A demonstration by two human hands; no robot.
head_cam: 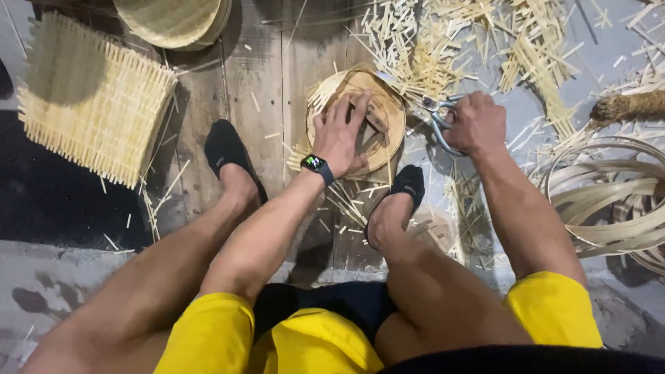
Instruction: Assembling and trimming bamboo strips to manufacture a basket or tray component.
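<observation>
You wear bright yellow shorts [208,336], loose at the hem and ending above the knee, with a dark garment [325,305] showing between the two legs. Just behind your left hand [339,135], a black-strapped smartwatch [316,165] with a lit, coloured square face circles the wrist. Your right hand [476,123] and its wrist are bare. Low black socks [225,147] cover both feet; arms and legs are otherwise uncovered.

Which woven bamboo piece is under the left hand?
The small round tray between the feet, pressed by the left hand. The square mat and stacked round trays lie untouched.
</observation>
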